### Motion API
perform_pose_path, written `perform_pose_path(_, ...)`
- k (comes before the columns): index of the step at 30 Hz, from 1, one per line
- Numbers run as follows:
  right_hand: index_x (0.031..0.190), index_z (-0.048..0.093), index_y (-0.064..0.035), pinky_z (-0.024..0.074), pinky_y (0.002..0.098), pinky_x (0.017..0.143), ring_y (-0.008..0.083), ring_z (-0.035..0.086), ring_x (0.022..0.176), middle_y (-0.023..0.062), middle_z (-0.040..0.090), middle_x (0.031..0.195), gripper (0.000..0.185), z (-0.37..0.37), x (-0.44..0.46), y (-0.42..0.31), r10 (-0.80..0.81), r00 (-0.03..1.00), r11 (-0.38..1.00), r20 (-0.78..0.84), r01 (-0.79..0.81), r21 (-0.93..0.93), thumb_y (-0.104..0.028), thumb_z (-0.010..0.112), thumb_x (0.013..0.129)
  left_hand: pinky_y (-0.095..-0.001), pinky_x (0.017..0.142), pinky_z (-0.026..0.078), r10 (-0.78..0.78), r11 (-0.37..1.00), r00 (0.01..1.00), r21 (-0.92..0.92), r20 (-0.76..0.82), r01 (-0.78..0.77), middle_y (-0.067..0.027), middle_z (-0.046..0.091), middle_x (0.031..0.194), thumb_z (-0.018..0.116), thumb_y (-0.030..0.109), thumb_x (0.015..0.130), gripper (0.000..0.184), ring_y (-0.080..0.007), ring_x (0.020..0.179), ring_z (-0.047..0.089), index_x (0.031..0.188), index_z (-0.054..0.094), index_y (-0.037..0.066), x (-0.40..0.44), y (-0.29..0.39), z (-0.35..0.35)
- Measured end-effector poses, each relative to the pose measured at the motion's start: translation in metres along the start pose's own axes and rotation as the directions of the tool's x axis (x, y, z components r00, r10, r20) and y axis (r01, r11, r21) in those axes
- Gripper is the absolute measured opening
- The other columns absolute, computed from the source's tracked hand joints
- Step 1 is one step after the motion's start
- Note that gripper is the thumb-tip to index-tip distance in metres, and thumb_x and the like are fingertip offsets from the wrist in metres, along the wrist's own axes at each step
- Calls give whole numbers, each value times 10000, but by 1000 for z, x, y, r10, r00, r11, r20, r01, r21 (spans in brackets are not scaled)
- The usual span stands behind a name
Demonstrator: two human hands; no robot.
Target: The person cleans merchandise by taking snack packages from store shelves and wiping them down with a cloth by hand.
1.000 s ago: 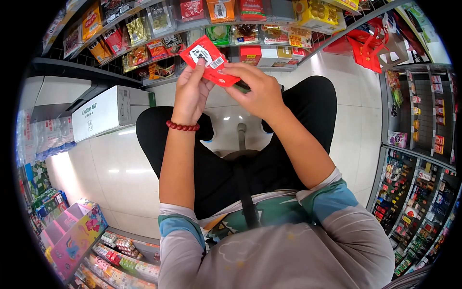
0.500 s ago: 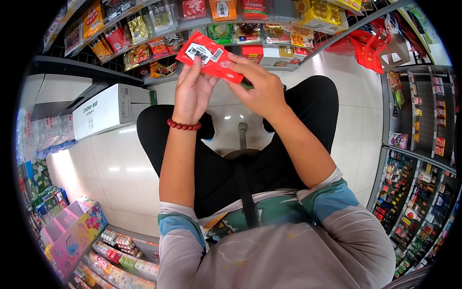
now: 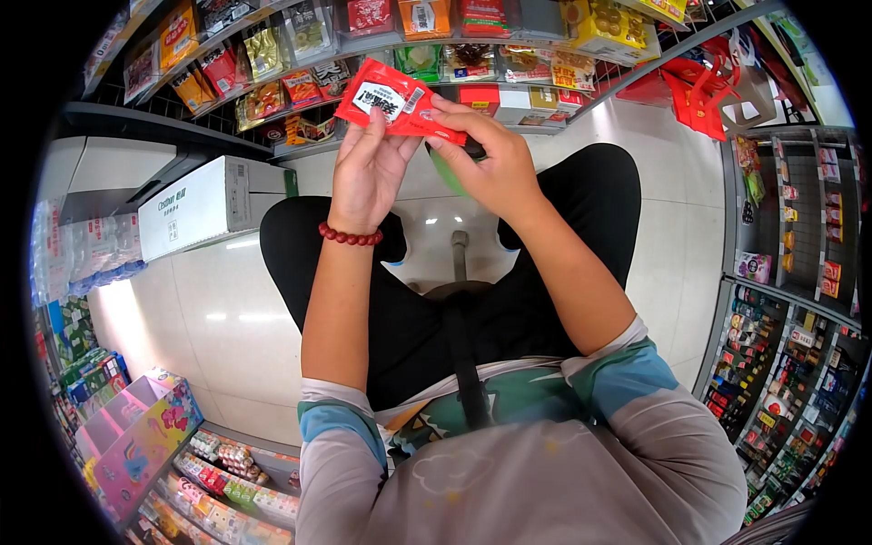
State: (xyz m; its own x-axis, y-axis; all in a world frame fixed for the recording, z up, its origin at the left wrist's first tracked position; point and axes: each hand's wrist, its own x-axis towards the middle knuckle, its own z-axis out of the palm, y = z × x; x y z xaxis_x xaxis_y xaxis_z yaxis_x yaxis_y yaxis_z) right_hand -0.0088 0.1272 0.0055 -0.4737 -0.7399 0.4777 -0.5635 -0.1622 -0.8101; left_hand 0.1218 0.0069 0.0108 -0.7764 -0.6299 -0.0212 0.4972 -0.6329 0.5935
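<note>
A red snack packet with a white label and a barcode is held up in front of the shelf, above my knees. My left hand, with a dark red bead bracelet at the wrist, grips its lower left side with the thumb on the label. At the packet's right end my right hand pinches it between thumb and fingers. A green and black object, partly hidden, shows under the right hand; I cannot make out what it is.
Shelves of snack packets curve across the front. A white carton stands at the left, a pink display box at the lower left. Red bags hang at the upper right, beside racks of small goods.
The packet has turned to lie flatter across my hands, its label more upright to view. More of the green object shows below my right hand.
</note>
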Motion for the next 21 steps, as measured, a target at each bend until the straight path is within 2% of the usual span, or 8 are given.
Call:
perform_pose_path(9, 1184, 699, -125, 558, 334, 894, 263, 684, 1112, 103, 659, 1316, 393, -6, 0, -6, -36, 997, 997, 62, 41, -72, -210, 812, 817, -454, 1116, 421, 10, 1000, 1000, 30, -23, -10, -147, 555, 1377, 433, 224, 1084, 381, -270, 1276, 553, 1424, 424, 53, 1, 3, 2)
perform_pose_path(11, 1229, 661, -66, 518, 331, 966, 282, 663, 1139, 136, 644, 1310, 510, -9, -2, -20, 47, 979, 984, 197, -11, -179, -222, 848, 781, -454, 1106, 431, 10, 999, 999, 46, -42, -8, -155, 562, 1371, 427, 239, 1087, 384, -270, 1269, 559, 1422, 428, 52, 2, 4, 4)
perform_pose_path(15, 1260, 609, -62, 544, 339, 896, 281, 674, 1042, 132, 639, 1222, 530, -8, -5, -11, -34, 993, 982, 114, 54, -180, -275, 823, 824, -422, 986, 527, -2, 986, 981, 162, -192, 34, -184, 624, 1293, 403, 256, 1092, 382, -264, 1163, 632, 1409, 451, 48, 4, 5, -4)
perform_pose_path(16, 1251, 599, -63, 550, 343, 851, 275, 670, 994, 125, 630, 1165, 487, -7, -4, -7, 249, 968, 965, 19, -250, 78, -286, 788, 862, -407, 940, 555, -10, 982, 973, 182, -230, 53, -191, 645, 1264, 397, 255, 1093, 380, -260, 1122, 656, 1404, 457, 45, 4, 6, -5)
perform_pose_path(17, 1242, 588, -63, 557, 347, 805, 269, 665, 946, 118, 621, 1108, 447, -8, -2, -2, 525, 851, 798, 2, -494, 346, -297, 753, 899, -384, 902, 572, -24, 982, 966, 175, -257, 70, -187, 666, 1233, 398, 254, 1092, 376, -242, 1076, 678, 1392, 467, 38, 4, 4, -5)
perform_pose_path(18, 1242, 588, -63, 557, 347, 805, 269, 665, 946, 118, 621, 1108, 447, -12, 3, 3, 526, 851, 798, 2, -494, 346, -297, 753, 899, -384, 902, 572, -24, 982, 966, 175, -257, 71, -187, 666, 1233, 398, 254, 1092, 376, -242, 1076, 678, 1392, 467, 38, 4, 3, -5)
perform_pose_path(20, 1173, 586, -65, 558, 364, 766, 240, 660, 933, 104, 620, 1092, 340, -25, 11, 13, 825, 558, 431, -87, -524, 734, -302, 682, 949, -404, 943, 562, -114, 967, 968, 199, -224, 160, -211, 619, 1312, 394, 262, 1092, 406, -272, 1125, 660, 1428, 423, 35, 3, -2, -5)
perform_pose_path(21, 1182, 569, -67, 562, 366, 766, 233, 661, 933, 109, 621, 1093, 342, -37, 17, 2, 863, 504, 277, 35, -529, 802, -301, 670, 953, -385, 926, 571, -146, 951, 971, 242, -190, 191, -212, 617, 1318, 400, 282, 1092, 419, -267, 1120, 664, 1428, 425, 33, 4, -5, -8)
